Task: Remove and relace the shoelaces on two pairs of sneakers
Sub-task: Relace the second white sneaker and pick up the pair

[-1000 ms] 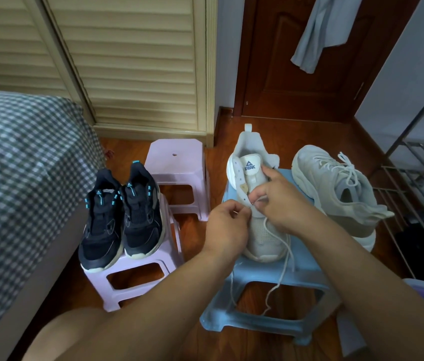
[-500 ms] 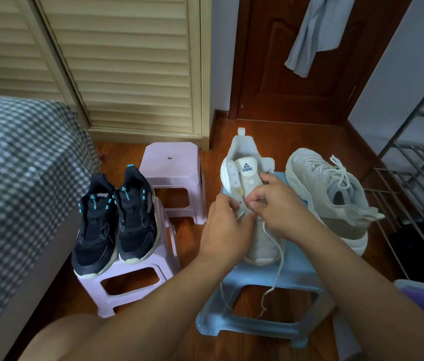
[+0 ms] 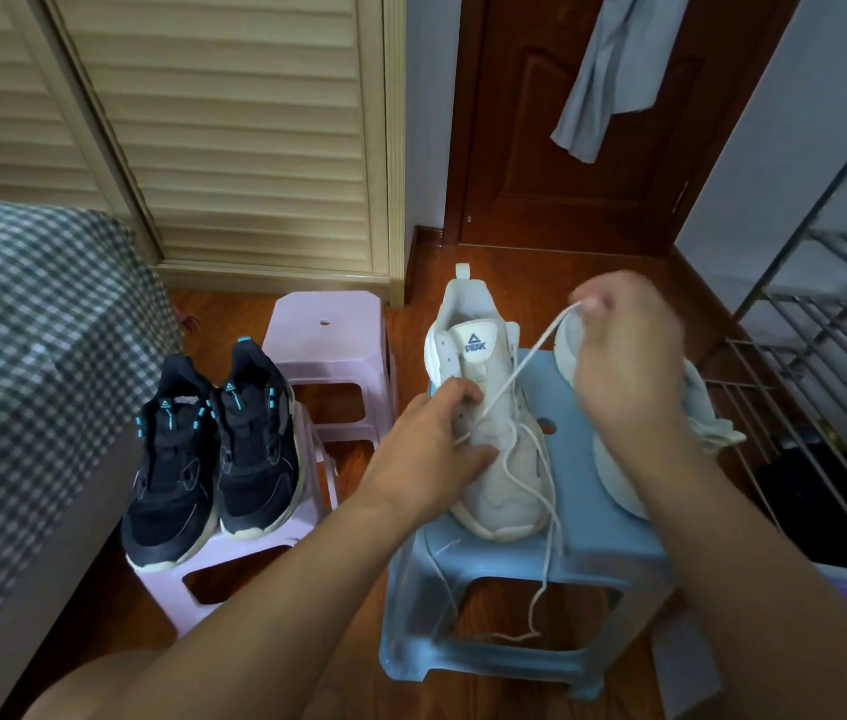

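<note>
A white sneaker (image 3: pixel 494 433) stood on the blue stool (image 3: pixel 587 543). The left hand (image 3: pixel 426 454) gripped the sneaker's near side, fingers curled. The right hand (image 3: pixel 624 356), raised above the stool's far edge, pinched the shoelace (image 3: pixel 525 368) taut. Left of the stool, the black sneakers (image 3: pixel 213 449) sat on a pink stool (image 3: pixel 234 569).

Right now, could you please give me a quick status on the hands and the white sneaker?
Right hand pinching white lace, pulling it taut. Left hand steadying white sneaker on blue stool. Nothing obstructing.
</note>
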The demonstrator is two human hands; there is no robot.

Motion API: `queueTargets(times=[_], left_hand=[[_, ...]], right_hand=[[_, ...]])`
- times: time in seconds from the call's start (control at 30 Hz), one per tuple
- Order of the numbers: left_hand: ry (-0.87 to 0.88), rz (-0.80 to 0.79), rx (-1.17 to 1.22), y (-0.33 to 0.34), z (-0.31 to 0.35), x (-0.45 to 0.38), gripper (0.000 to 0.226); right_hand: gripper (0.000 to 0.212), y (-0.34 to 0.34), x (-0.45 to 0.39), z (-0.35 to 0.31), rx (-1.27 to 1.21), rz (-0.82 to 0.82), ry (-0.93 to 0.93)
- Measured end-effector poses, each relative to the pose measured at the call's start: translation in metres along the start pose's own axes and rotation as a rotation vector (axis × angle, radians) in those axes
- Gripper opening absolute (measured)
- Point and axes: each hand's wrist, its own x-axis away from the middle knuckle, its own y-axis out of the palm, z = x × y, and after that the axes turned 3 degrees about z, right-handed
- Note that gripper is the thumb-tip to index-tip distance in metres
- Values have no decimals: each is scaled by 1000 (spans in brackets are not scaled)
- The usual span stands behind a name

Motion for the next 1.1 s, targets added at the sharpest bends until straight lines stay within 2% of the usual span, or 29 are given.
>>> queueTargets(times=[0.03,0.07,0.13,0.2,0.27,0.33,0.4,0.43,0.53,0.57,0.6,0.73,0.83,1.0,1.03,1.1], left_hand=[[4,-6,-17,-1,0,0,47],[10,-12,-37,-1,0,-1,47],[11,-9,-46,-1,1,-2,44],[47,47,-7,-1,7,-6,28],[79,94,118,-5,14,-10,7],[45,98,295,-10,19,-12,16],[-83,86,506,-15,24,-9,19],[-135,81,584,-16,26,-6,21],[-140,121,617,-19,26,-3,27],[-122,138,618,-21,27,-2,28],[-107,155,623,-24,28,-2,28],[-34,213,625,-33,32,-3,24],[-6,238,629,-36,36,-3,23],[83,240,636,-32,44,-8,20],[96,236,639,-31,47,-9,19],[120,228,633,-32,54,-14,17]], right_hand=[[19,-6,-6,1,-141,84,140],[17,-9,-8,1,-283,85,241],[18,-7,-1,-3,-468,-179,285],[22,-1,10,-8,-579,-464,218],[25,5,16,-10,-583,-574,213],[25,10,16,-5,-492,-503,260],[11,4,17,2,-284,-408,240],[14,-3,19,3,-188,-461,222],[33,-21,41,5,159,-944,149],[35,-23,48,4,273,-1051,94],[35,-21,54,7,322,-1088,51],[17,-20,52,16,180,-1029,123],[8,-34,43,16,-272,-977,374],[22,-50,16,-1,-1208,-775,567],[24,-48,10,-3,-1304,-730,559],[23,-39,2,-5,-1296,-650,491]])
